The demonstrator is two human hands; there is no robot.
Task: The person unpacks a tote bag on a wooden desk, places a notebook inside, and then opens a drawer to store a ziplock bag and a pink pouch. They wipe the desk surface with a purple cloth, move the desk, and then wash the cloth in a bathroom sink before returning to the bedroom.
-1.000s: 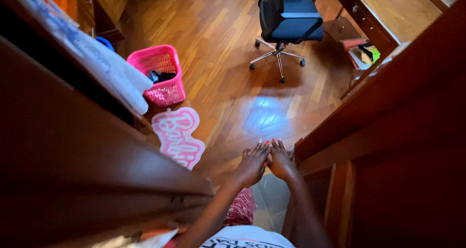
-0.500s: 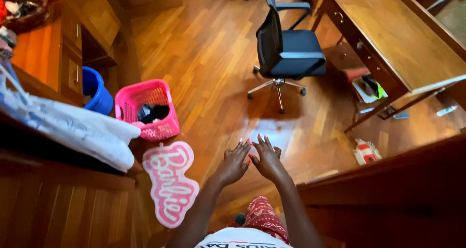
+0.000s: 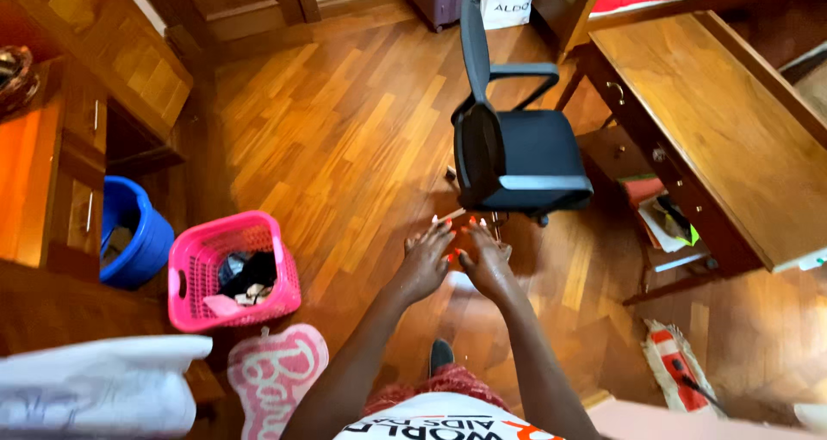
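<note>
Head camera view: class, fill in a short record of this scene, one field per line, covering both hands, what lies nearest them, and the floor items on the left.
Left hand: left hand, fingers spread, empty, held out over the floor
Right hand: right hand, open, empty, beside the left
Nearest thing: black swivel office chair, just beyond the fingertips
Floor: reddish wooden parquet floor
Left side: pink plastic laundry basket with dark clothes inside; round blue plastic bucket beside it
Right side: brown wooden desk

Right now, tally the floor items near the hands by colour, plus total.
Pink: 2, laundry basket and shaped mat
Blue: 1, bucket
Black: 1, office chair
Total: 4
Left hand and right hand hold nothing.
</note>
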